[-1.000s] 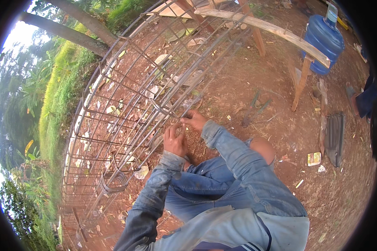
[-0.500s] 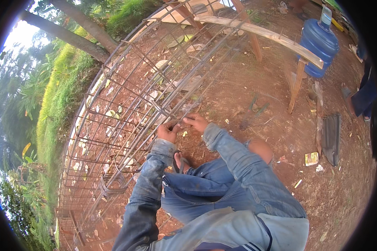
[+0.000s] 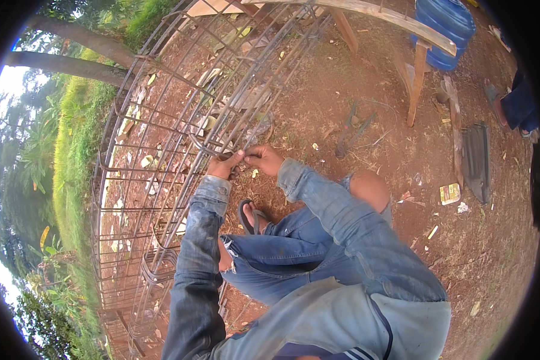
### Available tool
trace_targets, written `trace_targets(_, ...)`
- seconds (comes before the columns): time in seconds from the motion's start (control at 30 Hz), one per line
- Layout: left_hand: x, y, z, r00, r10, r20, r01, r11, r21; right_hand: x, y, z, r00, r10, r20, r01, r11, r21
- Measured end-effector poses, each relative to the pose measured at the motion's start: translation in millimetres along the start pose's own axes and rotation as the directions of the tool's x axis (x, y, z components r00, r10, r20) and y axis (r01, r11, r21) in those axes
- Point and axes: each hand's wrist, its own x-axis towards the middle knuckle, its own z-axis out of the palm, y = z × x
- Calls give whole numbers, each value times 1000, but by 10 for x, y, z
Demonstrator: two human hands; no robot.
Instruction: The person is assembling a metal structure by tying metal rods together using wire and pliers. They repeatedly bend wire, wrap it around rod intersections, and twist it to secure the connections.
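Note:
A long cage of steel reinforcing bars (image 3: 162, 170) runs along my left side, with several bent stirrups set across its bars. At its near edge my left hand (image 3: 222, 167) is closed in a pinch, close beside the rounded end of a stirrup (image 3: 201, 146). My right hand (image 3: 266, 160) meets it from the right, thumb and fingers pressed together. The two sets of fingertips almost touch. Whatever lies between them is too small to make out. Below my hands, a bundle of bent stirrups (image 3: 158, 267) hangs on the cage.
A hand tool with green handles (image 3: 355, 125) lies on the reddish soil. Beyond it stand a wooden trestle (image 3: 418, 84) and a blue water jug (image 3: 444, 30). To the right are a wooden stick (image 3: 454, 132), a dark flat piece (image 3: 477, 162) and another person's leg (image 3: 518, 105).
The view has tilted and shifted, so the trestle and jug sit higher in it. My fingertips have come closer together, still beside the cage's near edge.

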Motion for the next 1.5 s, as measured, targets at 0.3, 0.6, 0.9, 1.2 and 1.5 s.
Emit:
trace_targets(0.3,-13,-191,-158,986,34,164,15,957,-290,-33,-32,15,999,9,-33,-12,996,-93)
trace_targets(0.6,2,-252,-247,982,-53,182,112,937,-330,-37,-144,120,993,40,-110,-44,999,-31)
trace_targets(0.9,21,-256,-244,980,28,197,7,984,-176,91,-194,98,974,159,-162,-202,930,-306)
trace_targets(1.2,-44,-158,-193,978,37,203,-1,984,-176,304,61,16,992,106,-65,-117,972,-205)
trace_targets(1.5,99,-299,-278,974,22,226,38,966,-256,180,-238,160,983,146,-110,-165,967,-194)
